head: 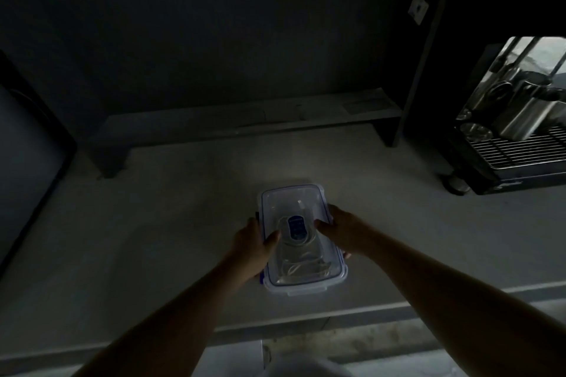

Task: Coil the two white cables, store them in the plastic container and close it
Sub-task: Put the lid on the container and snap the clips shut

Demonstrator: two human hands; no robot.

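Note:
A clear plastic container with a blue-trimmed lid lies on the grey counter in the middle of the view, lid on top. White cables show coiled through the clear lid near its front end. A blue oval label sits on the lid's middle. My left hand grips the container's left side, thumb pressing on the lid. My right hand grips its right side, thumb on the lid too. Whether the side clips are latched is hidden by my hands.
The scene is very dim. A low grey shelf runs along the back of the counter. A coffee machine with a metal drip grate stands at the right. The counter's front edge runs just below the container.

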